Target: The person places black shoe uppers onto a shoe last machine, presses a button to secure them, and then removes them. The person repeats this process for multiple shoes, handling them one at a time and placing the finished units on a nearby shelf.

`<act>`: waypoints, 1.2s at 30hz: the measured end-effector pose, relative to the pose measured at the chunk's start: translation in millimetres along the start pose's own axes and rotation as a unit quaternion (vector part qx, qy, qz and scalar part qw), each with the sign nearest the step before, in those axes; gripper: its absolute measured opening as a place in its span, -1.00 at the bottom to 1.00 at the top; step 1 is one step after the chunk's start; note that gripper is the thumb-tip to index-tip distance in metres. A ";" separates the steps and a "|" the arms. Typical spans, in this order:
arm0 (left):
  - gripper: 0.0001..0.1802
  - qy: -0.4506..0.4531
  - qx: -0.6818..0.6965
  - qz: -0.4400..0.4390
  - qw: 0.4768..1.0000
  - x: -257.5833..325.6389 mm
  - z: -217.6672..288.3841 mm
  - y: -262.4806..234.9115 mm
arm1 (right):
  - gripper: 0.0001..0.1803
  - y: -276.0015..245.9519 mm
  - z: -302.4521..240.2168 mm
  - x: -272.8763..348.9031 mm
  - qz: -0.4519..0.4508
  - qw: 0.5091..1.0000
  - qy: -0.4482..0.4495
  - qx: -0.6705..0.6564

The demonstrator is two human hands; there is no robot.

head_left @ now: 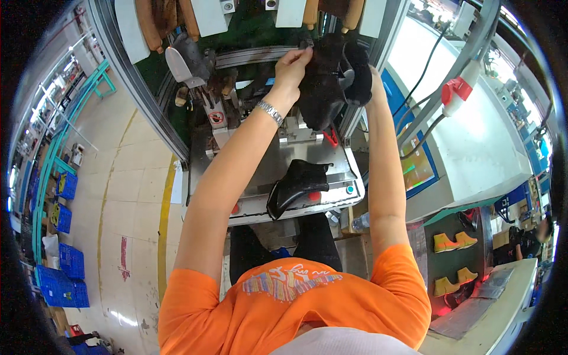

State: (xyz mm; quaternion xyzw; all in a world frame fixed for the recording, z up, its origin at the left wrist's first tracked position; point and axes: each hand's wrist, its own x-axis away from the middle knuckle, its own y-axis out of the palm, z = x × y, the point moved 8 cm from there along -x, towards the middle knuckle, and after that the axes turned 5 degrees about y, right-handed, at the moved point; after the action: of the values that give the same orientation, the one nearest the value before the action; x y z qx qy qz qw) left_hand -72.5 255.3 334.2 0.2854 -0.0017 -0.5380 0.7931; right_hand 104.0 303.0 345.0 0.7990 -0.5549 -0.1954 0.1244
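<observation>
Black boot (322,89) is hanging over the tabletop's (251,180) rear edge; the left hand (289,74) is pinching its left margin, fingers together. The right hand (376,87) is touching its right side, finger spread hidden. Another boot (296,182) is lying at the front edge.

Two hands, left (290,77) and right (376,87), flanked black footwear (322,89) too dark to count. Nearer the body than both hands were one black boot (291,186), two red buttons (315,196) and one green button (350,190). Four tan pads (354,15) hung beyond them; at least four blue crates (71,260) stood far left of the left hand.
</observation>
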 end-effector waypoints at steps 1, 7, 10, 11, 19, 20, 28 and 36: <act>-0.85 0.022 -0.021 0.005 1.000 5.3 4.6 -1.6 | -0.87 0.6 6.4 0.6 -0.009 1.000 0.009 -0.027; -0.77 0.559 -0.414 0.021 0.717 131.3 122.3 46.4 | -0.58 -20.6 82.4 26.5 -0.070 0.988 0.126 -0.054; -0.56 0.431 -0.523 -0.193 0.710 180.3 100.3 86.1 | -0.48 -3.1 130.9 80.0 -0.187 0.946 0.200 -0.174; -0.51 0.383 -0.554 -0.193 0.713 183.5 91.1 94.1 | -0.49 -11.6 140.0 91.1 -0.195 0.937 0.205 -0.204; -0.44 0.310 -0.763 -0.112 0.555 161.0 -36.4 84.9 | -0.54 -28.7 178.1 85.4 -0.110 0.933 0.191 -0.283; -0.43 0.325 -0.744 -0.113 0.573 165.6 -21.7 88.6 | -0.55 -29.3 178.7 83.8 -0.105 0.933 0.187 -0.289; -0.41 0.330 -0.629 -0.148 0.688 184.4 13.1 85.8 | -0.61 -22.3 182.5 71.9 -0.086 0.931 0.183 -0.304; -0.34 0.312 -0.620 -0.143 0.705 182.0 3.3 75.2 | -0.66 -13.3 178.8 20.5 -0.060 0.932 0.175 -0.313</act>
State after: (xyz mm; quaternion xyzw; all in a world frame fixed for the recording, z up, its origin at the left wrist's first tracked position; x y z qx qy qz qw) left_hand 67.2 117.7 315.7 -0.1224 0.6210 -0.4048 0.6599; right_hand 41.0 291.7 176.3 0.7728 -0.3860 -0.2234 0.4514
